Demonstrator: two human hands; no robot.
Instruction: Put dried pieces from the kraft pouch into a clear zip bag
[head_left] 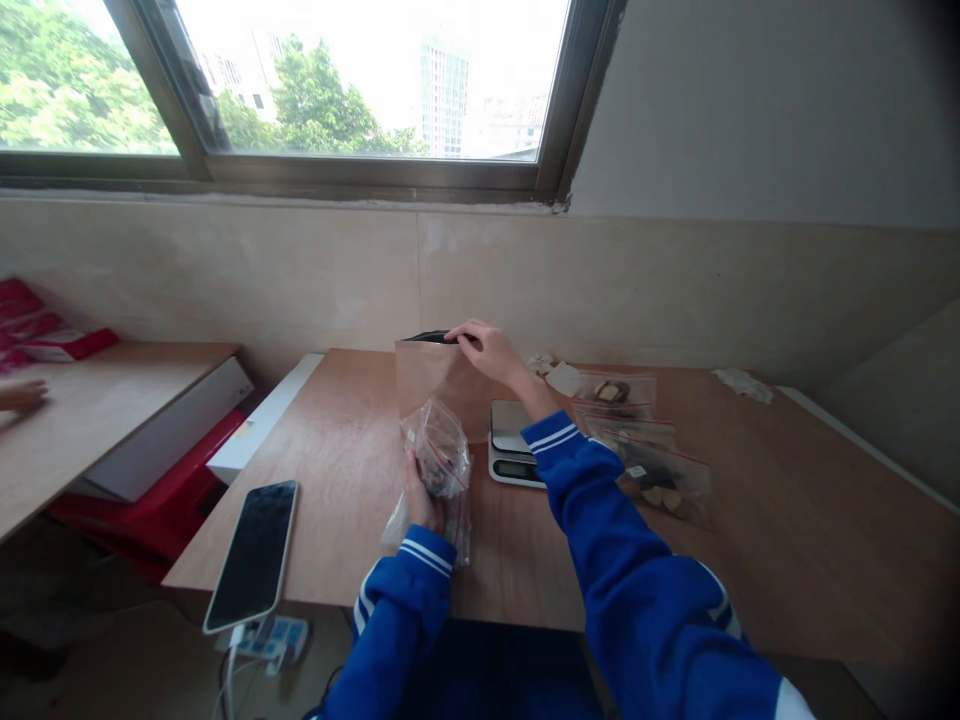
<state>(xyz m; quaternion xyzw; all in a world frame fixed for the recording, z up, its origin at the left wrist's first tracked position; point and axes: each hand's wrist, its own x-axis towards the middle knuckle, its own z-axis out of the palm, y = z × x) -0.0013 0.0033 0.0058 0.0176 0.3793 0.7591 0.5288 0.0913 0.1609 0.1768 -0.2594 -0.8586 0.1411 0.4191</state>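
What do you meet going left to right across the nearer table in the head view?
Phone → clear plastic bag held in the left hand → kitchen scale → filled zip bags. The brown paper bag, held at its top by the right hand, stands behind the clear bag.

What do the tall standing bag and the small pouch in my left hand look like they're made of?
Standing bag: apparently matte brown kraft paper, opaque and stiff, dark inside at the mouth. Small pouch: thin clear glossy plastic, crinkled, contents visible, red line that looks like a zip strip.
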